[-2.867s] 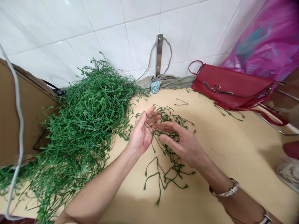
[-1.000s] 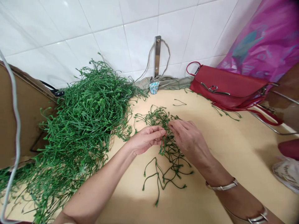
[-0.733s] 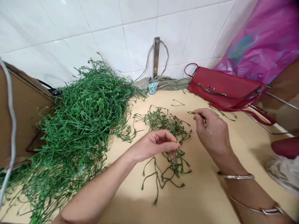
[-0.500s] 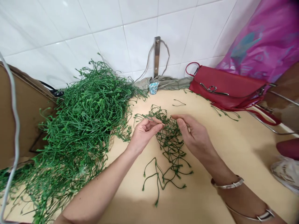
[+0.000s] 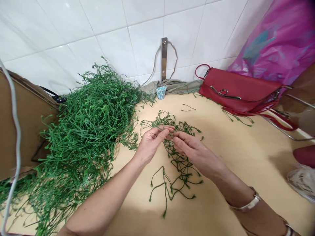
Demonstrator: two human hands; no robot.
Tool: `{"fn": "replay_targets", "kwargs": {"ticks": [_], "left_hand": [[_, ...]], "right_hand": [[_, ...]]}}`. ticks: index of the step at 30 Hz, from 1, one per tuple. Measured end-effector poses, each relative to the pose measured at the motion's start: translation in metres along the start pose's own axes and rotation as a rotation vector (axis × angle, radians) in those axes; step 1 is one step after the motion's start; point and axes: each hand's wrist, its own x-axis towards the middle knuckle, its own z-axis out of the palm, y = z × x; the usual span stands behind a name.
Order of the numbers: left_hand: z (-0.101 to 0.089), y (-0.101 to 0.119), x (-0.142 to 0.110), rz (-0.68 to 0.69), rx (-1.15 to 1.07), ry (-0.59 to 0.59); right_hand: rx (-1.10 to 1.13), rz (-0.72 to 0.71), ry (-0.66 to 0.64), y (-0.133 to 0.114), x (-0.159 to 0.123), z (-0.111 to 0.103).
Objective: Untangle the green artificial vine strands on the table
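Note:
My left hand point(image 5: 153, 140) is closed in a pinch on a thin green plastic stem point(image 5: 171, 134), which shows in part between the fingertips. Close beside it, my right hand point(image 5: 190, 147) is also pinched, its fingertips meeting the same stem near the left thumb. Under both hands lies a loose strip of similar forked green stems point(image 5: 183, 165) with small budded ends, partly hidden by the fingers. A few single stems point(image 5: 165, 188) trail from it toward the near side of the table.
A large heap of green stems point(image 5: 95, 114) covers the left, against a cardboard box point(image 5: 24, 121). By the tiled wall stand a small cup of blue-and-white bits point(image 5: 161, 91) and a metal bracket point(image 5: 164, 59). A red handbag point(image 5: 241, 88) and a purple bag point(image 5: 278, 49) are at right.
My right hand has moved left and slightly down, from apart to fingertips touching at my left hand. My left hand has stayed nearly in place.

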Motion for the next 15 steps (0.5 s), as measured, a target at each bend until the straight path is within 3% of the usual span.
{"fn": "replay_targets", "kwargs": {"ticks": [5, 8, 11, 15], "left_hand": [[0.005, 0.012, -0.003, -0.273, -0.244, -0.042], [-0.001, 0.020, -0.003, -0.440, -0.323, -0.136], [-0.006, 0.022, -0.001, -0.447, -0.385, -0.146], [-0.004, 0.027, 0.003, -0.361, -0.445, -0.050]], "right_hand": [[-0.240, -0.147, -0.169, -0.006, -0.004, 0.001], [-0.354, -0.251, -0.404, -0.010, -0.009, -0.005], [-0.383, -0.275, -0.546, -0.011, -0.012, -0.010], [-0.369, -0.201, -0.477, -0.006, -0.008, -0.012]]}}
